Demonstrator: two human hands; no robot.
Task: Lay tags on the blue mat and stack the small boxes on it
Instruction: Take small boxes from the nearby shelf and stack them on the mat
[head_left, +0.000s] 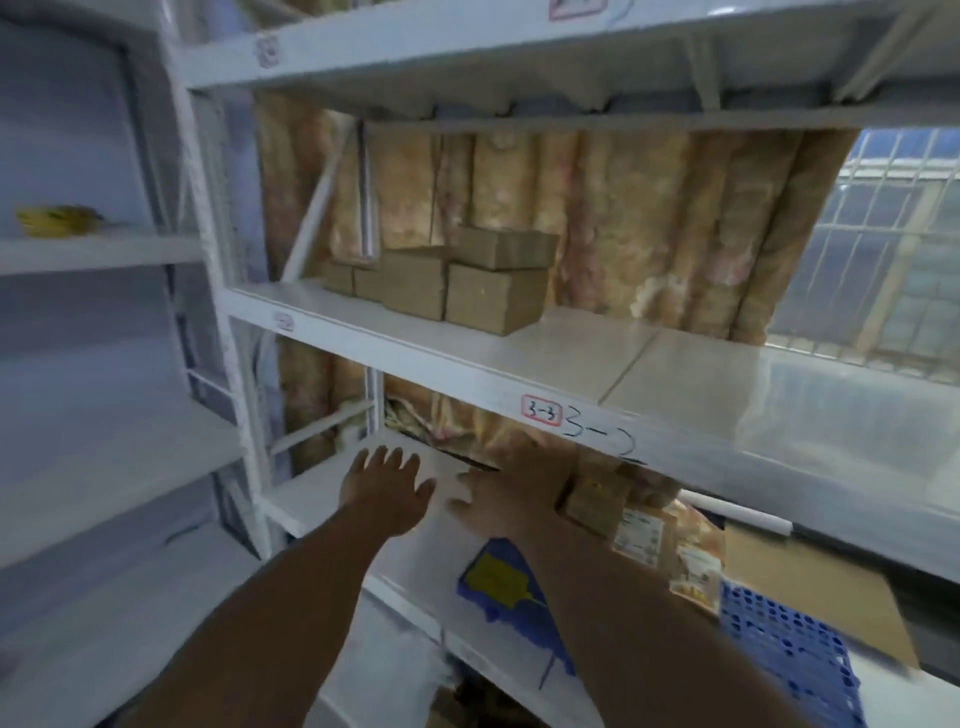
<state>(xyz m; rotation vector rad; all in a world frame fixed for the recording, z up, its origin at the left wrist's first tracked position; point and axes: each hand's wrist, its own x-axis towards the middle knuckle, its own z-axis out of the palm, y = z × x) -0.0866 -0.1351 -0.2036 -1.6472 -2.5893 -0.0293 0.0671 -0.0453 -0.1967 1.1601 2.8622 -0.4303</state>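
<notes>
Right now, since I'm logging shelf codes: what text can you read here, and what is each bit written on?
"3-3": red-bordered sticker on the middle shelf edge.
"3-" then an unclear mark: handwriting beside that sticker.
Too blurred to read: upper edge sticker, small left sticker, packet label on the lower shelf.
Cut off by the frame: top sticker.

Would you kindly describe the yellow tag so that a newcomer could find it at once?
Start at the white shelf rack, at the board below the edge label 3-3. Near its front edge lies a blue mat, partly under the right forearm. The yellow tag lies flat on that mat, the only thing seen on it.
</notes>
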